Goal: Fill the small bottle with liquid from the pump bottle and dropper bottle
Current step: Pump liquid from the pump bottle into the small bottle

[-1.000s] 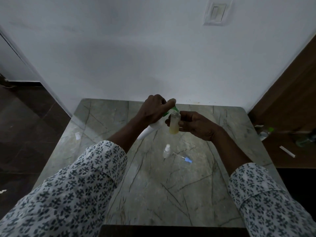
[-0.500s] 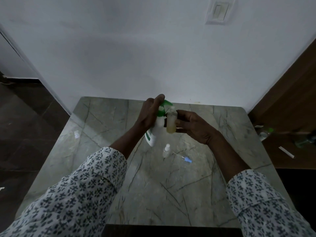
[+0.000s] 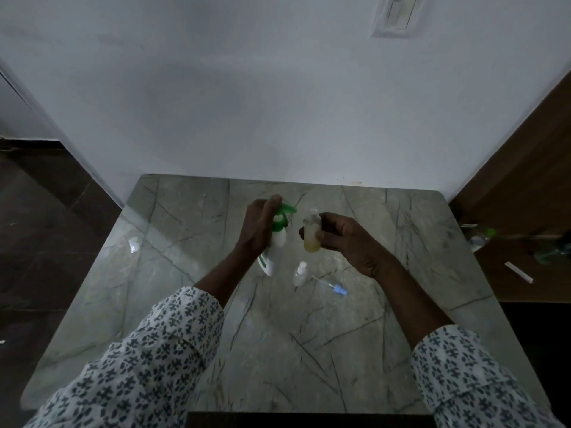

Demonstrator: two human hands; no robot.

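While the left hand [image 3: 258,227] is gripping the near-upright pump bottle [image 3: 276,247], spout aimed right, the right hand [image 3: 346,239] is clasping the upright small bottle [image 3: 311,233] mid-frame.

Green-topped white pump bottle [image 3: 276,247]

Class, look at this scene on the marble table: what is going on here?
A person stands at a marble table. The left hand grips a white pump bottle with a green pump head, upright. The right hand holds a small bottle, partly filled with yellowish liquid, beside the nozzle but apart from it. A dropper bottle and a blue-tipped dropper lie on the table.
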